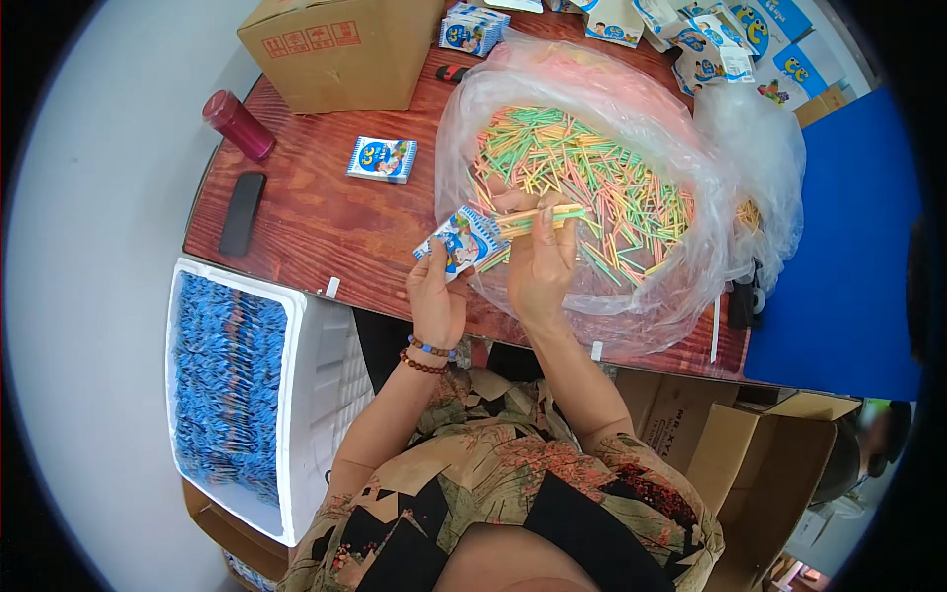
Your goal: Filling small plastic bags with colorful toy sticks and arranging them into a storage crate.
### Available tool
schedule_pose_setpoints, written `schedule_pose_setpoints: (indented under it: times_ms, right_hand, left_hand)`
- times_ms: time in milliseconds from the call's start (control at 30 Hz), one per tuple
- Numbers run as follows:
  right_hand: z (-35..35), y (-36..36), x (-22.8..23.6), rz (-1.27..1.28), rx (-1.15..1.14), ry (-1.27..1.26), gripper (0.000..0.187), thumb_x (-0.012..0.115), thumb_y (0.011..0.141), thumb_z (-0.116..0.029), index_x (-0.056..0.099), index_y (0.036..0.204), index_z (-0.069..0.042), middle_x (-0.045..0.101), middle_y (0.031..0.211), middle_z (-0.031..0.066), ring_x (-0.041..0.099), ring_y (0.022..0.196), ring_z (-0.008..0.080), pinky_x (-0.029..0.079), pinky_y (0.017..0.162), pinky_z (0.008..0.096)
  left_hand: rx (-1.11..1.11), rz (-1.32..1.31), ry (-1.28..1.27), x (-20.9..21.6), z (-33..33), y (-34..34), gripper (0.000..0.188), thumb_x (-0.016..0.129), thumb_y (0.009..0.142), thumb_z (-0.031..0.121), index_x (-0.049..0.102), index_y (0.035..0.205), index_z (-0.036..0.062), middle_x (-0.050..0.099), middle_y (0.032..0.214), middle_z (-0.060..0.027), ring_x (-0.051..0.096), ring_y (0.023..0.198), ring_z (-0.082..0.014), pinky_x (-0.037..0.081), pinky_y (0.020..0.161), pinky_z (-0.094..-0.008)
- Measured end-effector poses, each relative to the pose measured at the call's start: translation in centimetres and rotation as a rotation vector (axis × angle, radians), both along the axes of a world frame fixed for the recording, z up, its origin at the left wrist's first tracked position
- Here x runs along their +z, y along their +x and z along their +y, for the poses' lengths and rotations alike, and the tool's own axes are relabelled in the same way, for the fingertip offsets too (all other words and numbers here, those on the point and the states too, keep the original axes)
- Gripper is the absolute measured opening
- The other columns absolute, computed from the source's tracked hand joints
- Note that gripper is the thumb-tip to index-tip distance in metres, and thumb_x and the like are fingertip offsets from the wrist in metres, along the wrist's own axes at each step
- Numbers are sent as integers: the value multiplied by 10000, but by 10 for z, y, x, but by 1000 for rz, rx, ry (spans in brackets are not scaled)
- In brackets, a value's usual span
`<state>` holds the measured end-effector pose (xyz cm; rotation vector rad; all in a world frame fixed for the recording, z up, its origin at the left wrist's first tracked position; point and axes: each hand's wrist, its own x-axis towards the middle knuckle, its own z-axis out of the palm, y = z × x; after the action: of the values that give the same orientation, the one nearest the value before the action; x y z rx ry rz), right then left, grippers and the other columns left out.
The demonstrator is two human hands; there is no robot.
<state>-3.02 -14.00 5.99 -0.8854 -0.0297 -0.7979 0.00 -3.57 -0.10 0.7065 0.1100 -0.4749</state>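
My left hand (438, 296) grips a small blue-and-white packet (462, 243) by its lower end, tilted up to the right. Between the fingers of my right hand (542, 264) is a bundle of thin pastel sticks (545, 219), yellow, orange and green. The bundle's left end is at the packet's upper right end; whether it is inside the opening I cannot tell. Just beyond both hands lies a large clear plastic bag (464, 128), spread wide and full of loose pastel sticks (592, 163). A stack of flat packets (383, 159) rests on the wooden table to the left.
The reddish wooden table (316, 212) carries a cardboard box (340, 59), a dark red bottle (239, 125) and a black phone-like object (242, 214). A white foam box (291, 395) packed with blue packets stands at lower left. Open cardboard boxes (760, 464) sit at lower right.
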Motion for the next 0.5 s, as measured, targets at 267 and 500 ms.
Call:
schedule_pose_setpoints:
  times_ms: [267,500]
  right_hand:
    - [15,0,0,87,-4,16,94,405,1012,-151,425,1078,-87,602,1106,206,537,1150,301,423,960,424]
    - [20,0,-13,217,-74,-375,203,398,1013,-183,459,1145,-41,476,1348,220,356,1356,276,320,1081,381]
  left_hand:
    - [14,-6,-22,3,0,-1,234,521,991,229,644,1024,33,680,1007,-38,646,888,-118,534,771,-298]
    - [31,-14,-78,-4,-3,4,225,521,990,215,641,1016,27,675,1016,-48,644,918,-128,527,815,-285]
